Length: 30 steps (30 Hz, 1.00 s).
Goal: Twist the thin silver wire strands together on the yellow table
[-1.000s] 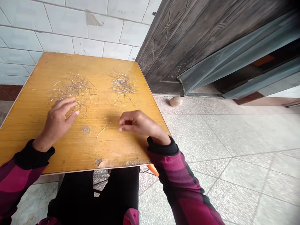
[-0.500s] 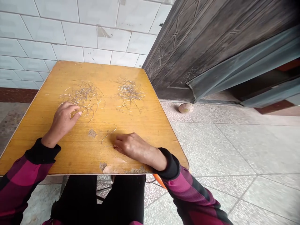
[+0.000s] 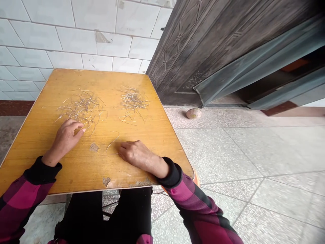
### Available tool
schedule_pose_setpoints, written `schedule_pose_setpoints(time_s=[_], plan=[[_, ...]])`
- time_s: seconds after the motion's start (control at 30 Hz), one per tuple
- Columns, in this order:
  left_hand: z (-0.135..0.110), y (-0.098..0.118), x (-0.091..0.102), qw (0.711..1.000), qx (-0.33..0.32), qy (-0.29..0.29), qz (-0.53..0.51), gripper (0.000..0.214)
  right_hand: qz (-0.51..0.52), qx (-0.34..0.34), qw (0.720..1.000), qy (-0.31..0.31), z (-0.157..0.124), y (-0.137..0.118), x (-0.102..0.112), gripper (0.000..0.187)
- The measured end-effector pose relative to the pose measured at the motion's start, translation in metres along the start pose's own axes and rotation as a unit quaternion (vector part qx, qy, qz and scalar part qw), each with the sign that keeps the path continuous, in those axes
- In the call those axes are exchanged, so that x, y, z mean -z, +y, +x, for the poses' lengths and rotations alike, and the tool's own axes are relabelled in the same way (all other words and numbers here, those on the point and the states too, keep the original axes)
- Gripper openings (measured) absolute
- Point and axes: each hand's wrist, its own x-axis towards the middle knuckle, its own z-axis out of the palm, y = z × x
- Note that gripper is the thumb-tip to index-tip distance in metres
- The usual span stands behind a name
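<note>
My right hand (image 3: 133, 154) is closed near the middle of the wooden table, its fingertips turned down. A thin bent wire (image 3: 113, 142) runs out from under those fingers and curves over the tabletop; the end at the fingers is hidden. My left hand (image 3: 67, 137) rests at the near edge of a loose, tangled pile of thin wires (image 3: 85, 105). Its thumb and forefinger are a little apart, with nothing visible between them. Farther right on the table lies a second, tighter pile of wires (image 3: 134, 100).
The yellow-brown table (image 3: 152, 132) has worn patches near its front edge. A white tiled wall (image 3: 76, 40) stands behind it, and a dark carved wooden door (image 3: 182, 61) with a grey-green curtain (image 3: 228, 74) is to the right. A roundish pale object (image 3: 193, 113) lies on the floor.
The whole view has shifted, so the table sits slightly farther left. Less of the bent wire shows beside my right hand. My left hand stays by the left pile.
</note>
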Motion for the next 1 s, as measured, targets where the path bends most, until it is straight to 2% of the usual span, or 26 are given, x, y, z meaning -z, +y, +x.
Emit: schedule_pose_setpoints(time_s=[0.37, 0.5, 0.6, 0.77, 0.87, 0.93, 1.0], plan=[[-0.004, 0.001, -0.006, 0.998, -0.054, 0.008, -0.009, 0.018, -0.068, -0.171, 0.982, 0.034, 0.019, 0.052, -0.006, 0.025], [-0.007, 0.009, -0.002, 0.997, -0.075, 0.01, 0.028, 0.016, -0.076, -0.217, 0.972, 0.053, 0.021, 0.065, -0.004, 0.025], [-0.011, 0.021, -0.001, 0.992, -0.091, -0.001, 0.09, 0.018, -0.059, -0.245, 0.963, 0.092, 0.021, 0.068, -0.003, 0.023], [-0.014, 0.033, -0.009, 0.981, -0.106, -0.043, 0.158, 0.015, -0.004, -0.223, 0.962, 0.157, 0.021, 0.056, -0.005, 0.021], [-0.013, 0.034, -0.012, 0.981, -0.106, -0.033, 0.158, 0.02, 0.058, -0.185, 0.966, 0.173, 0.023, 0.046, -0.008, 0.024], [-0.013, 0.037, -0.011, 0.984, -0.102, -0.004, 0.146, 0.02, 0.14, -0.152, 0.961, 0.185, 0.026, 0.04, -0.012, 0.023], [-0.016, 0.044, -0.009, 0.985, -0.109, 0.028, 0.132, 0.019, 0.275, -0.137, 0.932, 0.19, 0.031, 0.034, -0.018, 0.021]])
